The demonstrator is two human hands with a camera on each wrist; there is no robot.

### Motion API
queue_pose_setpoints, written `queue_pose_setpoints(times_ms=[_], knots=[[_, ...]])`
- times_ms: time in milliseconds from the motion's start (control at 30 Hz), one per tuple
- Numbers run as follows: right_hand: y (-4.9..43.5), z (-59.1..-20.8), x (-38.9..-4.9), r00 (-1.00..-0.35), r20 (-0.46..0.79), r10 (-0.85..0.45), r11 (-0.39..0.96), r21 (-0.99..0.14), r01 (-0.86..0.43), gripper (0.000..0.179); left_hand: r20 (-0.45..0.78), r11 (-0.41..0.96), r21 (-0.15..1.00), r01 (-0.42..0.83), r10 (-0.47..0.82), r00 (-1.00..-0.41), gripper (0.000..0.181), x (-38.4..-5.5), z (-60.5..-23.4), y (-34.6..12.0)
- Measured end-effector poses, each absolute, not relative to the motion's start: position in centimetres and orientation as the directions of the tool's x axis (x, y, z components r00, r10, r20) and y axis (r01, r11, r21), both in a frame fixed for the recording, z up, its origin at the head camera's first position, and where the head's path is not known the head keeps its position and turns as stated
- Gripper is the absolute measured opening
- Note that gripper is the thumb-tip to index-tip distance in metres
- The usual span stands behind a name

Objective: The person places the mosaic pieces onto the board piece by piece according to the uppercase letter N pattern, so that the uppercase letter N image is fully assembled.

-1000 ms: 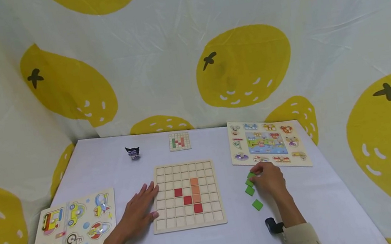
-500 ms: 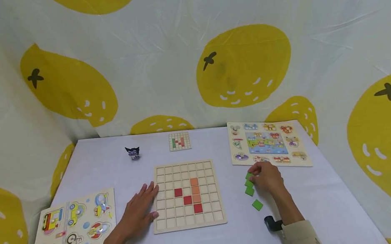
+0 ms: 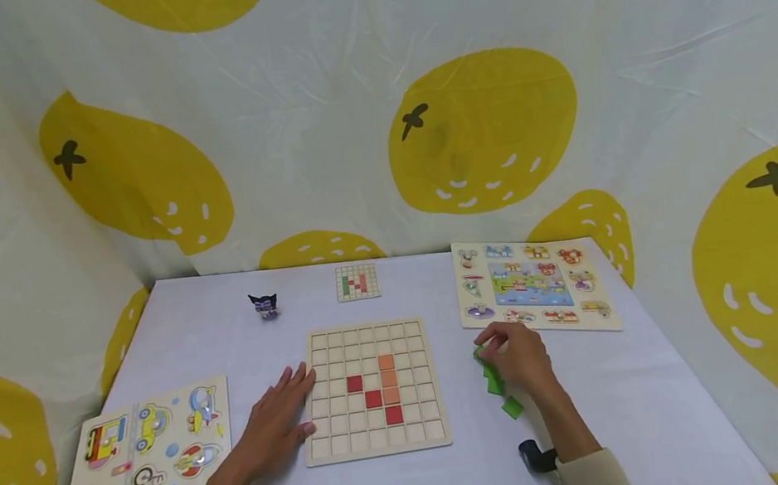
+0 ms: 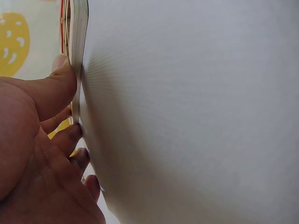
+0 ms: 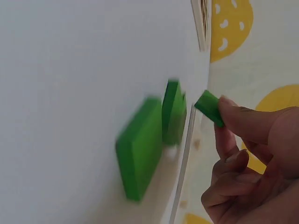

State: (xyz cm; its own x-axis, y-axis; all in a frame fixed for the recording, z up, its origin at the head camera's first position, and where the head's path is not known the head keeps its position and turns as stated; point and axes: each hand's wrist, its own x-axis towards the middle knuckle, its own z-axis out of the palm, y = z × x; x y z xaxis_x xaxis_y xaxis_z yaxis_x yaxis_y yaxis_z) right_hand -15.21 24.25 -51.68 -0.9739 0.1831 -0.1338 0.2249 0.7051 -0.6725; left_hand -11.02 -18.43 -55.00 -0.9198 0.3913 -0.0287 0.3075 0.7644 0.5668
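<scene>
The right hand (image 3: 519, 357) pinches a green tile (image 5: 209, 107) between thumb and fingers, to the right of the grid board (image 3: 344, 444). More green tiles (image 3: 512, 408) lie near it on the worktop (image 3: 484, 471), partly hidden, so their number is hard to tell. The left hand (image 3: 278, 422), fingers straight and slightly apart, touches the board's left edge. Red tiles (image 3: 394, 415) sit in its squares.
</scene>
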Motion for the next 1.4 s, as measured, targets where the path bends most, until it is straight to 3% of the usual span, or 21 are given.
queue_pose_setpoints(times_ms=[267,1100,1400], knots=[[19.9,-51.9,-14.8,-0.993,-0.061,0.100,0.672,-0.732,0.113,0.016,-0.028,0.760,0.572,0.307,0.392,-0.920,0.086,-11.0,-55.1,-18.4],[10.2,-51.9,-14.9,-0.997,-0.039,-0.071,0.549,-0.836,-0.007,0.014,-0.034,0.765,0.570,0.300,0.386,-0.922,0.086,-10.9,-54.8,-18.3],[7.5,-52.2,-15.7,-0.996,-0.028,-0.081,0.566,-0.824,-0.022,0.012,-0.049,0.777,0.553,0.299,0.389,-0.920,0.087,-11.0,-54.9,-18.3]])
